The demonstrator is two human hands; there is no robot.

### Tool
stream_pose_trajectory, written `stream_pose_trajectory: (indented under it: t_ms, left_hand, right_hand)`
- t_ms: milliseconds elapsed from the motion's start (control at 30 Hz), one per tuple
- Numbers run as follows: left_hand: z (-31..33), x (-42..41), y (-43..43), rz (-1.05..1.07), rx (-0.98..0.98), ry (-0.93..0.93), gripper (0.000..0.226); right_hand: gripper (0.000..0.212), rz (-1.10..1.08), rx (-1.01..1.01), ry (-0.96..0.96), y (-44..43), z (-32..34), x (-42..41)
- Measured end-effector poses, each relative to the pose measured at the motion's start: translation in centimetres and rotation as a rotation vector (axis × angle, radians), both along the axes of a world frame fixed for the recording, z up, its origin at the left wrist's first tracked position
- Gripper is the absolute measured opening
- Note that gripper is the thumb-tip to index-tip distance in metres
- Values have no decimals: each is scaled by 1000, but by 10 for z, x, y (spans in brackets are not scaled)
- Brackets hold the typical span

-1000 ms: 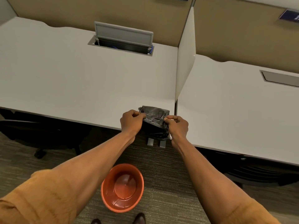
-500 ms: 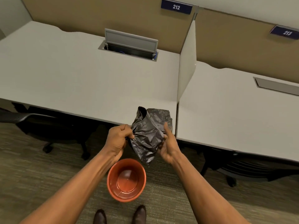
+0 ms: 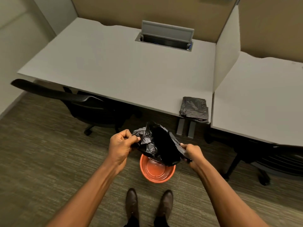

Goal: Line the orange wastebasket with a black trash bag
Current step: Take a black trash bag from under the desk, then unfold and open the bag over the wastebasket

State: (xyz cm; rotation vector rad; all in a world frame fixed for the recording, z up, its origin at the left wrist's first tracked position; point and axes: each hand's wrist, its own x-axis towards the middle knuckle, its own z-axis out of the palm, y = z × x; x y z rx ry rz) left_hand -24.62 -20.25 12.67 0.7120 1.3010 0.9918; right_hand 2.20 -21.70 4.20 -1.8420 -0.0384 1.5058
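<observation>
The orange wastebasket [image 3: 157, 172] stands on the carpet just ahead of my shoes, its inside bare. A black trash bag [image 3: 159, 145] hangs over its far rim, mouth pulled partly apart and dark inside. My left hand [image 3: 120, 145] pinches the bag's crumpled left edge. My right hand [image 3: 191, 152] grips the bag's right edge. The bag's lower part covers the back of the basket's rim.
A folded stack of black bags [image 3: 194, 109] lies at the near right corner of the grey desk [image 3: 114, 66]. A white divider [image 3: 227, 51] separates a second desk [image 3: 262, 99]. Black office chairs [image 3: 85, 104] sit under the desks.
The bag has come off the desk and down over the basket, and my hands have spread apart, pulling its mouth wider. The camera has turned left.
</observation>
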Motion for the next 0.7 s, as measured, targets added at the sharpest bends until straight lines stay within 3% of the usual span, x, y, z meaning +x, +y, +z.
stream_pose_trajectory:
  t_ms: [100, 167, 267, 500, 700]
  left_hand:
    - [-1, -17, -10, 36, -35, 5, 47]
    - [-3, -24, -14, 65, -44, 24, 40]
    - [-4, -28, -19, 112, -58, 17, 23]
    - [-16, -22, -28, 112, 46, 180, 37]
    - [-24, -9, -33, 134, 85, 274, 26]
  right_hand:
    - [17, -161, -26, 289, -11, 0, -6]
    - [22, -222, 4, 330, -17, -1, -9]
    - [23, -178, 50, 219, -25, 5, -22]
    - [57, 95, 238, -371, -39, 37, -68]
    - [59, 419, 540, -441, -48, 57, -92]
